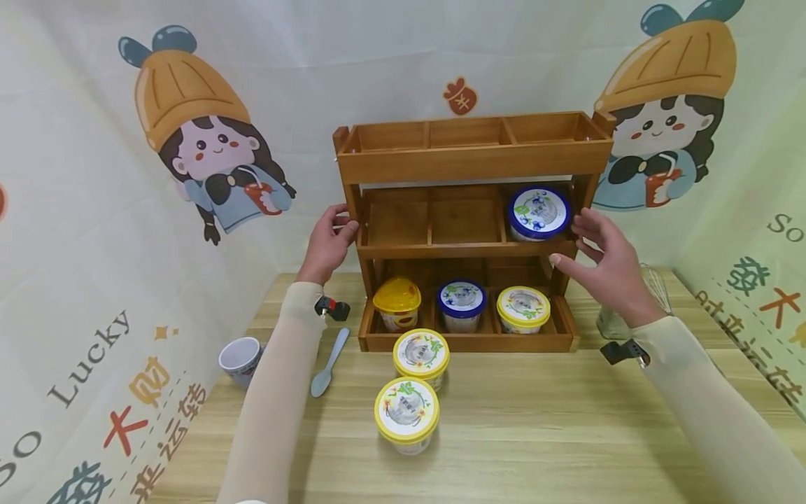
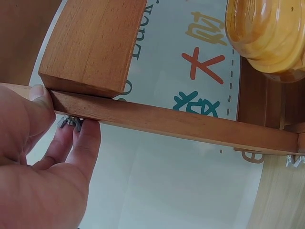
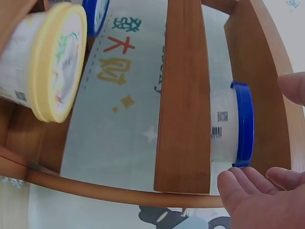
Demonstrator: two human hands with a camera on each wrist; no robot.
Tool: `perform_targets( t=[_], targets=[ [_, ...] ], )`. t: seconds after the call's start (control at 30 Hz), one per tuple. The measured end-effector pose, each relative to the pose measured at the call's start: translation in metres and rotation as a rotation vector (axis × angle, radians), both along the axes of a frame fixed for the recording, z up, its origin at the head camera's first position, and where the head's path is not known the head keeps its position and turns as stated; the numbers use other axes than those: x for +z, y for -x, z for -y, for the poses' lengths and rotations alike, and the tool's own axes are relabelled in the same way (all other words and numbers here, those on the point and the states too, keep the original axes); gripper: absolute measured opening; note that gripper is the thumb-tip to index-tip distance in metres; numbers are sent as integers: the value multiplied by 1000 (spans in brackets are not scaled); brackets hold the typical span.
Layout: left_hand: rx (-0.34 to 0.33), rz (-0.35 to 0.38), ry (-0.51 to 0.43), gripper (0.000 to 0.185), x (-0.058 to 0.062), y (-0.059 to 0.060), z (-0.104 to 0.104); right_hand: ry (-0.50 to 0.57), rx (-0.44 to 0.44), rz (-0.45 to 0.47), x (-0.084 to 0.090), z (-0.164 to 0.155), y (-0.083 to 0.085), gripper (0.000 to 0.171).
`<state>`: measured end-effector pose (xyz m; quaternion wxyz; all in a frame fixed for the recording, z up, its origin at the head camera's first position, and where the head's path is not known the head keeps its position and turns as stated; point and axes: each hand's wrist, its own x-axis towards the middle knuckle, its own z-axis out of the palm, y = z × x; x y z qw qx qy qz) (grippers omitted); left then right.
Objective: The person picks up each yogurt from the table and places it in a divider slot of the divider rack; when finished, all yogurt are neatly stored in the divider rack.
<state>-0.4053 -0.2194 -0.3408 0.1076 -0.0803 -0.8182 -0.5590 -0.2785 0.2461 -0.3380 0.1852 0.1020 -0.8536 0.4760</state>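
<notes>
Thumb and fingers of the left hand (image 1: 329, 242) grip the left upright (image 1: 354, 203) of a three-tier wooden rack (image 1: 472, 164), its long axis running left to right. Work looks partway: two yellow-lidded tubs (image 1: 406, 409) stand unshelved on the tabletop (image 1: 516, 420) and three lidded containers (image 1: 462, 299) sit on the bottom tier (image 1: 478, 343), while a blue-lidded tub (image 1: 539, 212) occupies the right of the middle tier (image 1: 428, 250), lid upward, beside the right hand (image 1: 607, 266), fingers loosely extended, contact unclear.
</notes>
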Motion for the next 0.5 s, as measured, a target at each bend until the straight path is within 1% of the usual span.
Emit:
perform_targets(
  t=[0.1, 0.23, 0.37, 0.5],
  targets=[
    [-3, -2, -1, 48, 0, 0, 1, 23, 21, -1, -7, 2, -7, 89],
    [-2, -3, -8, 48, 0, 0, 1, 4, 71, -31, -24, 7, -13, 79],
    [-1, 2, -7, 48, 1, 0, 1, -38, 150, -59, -45, 17, -18, 67],
    [2, 10, -6, 47, 1, 0, 1, -50, 238, -60, -62, 30, -20, 61]
  ],
)
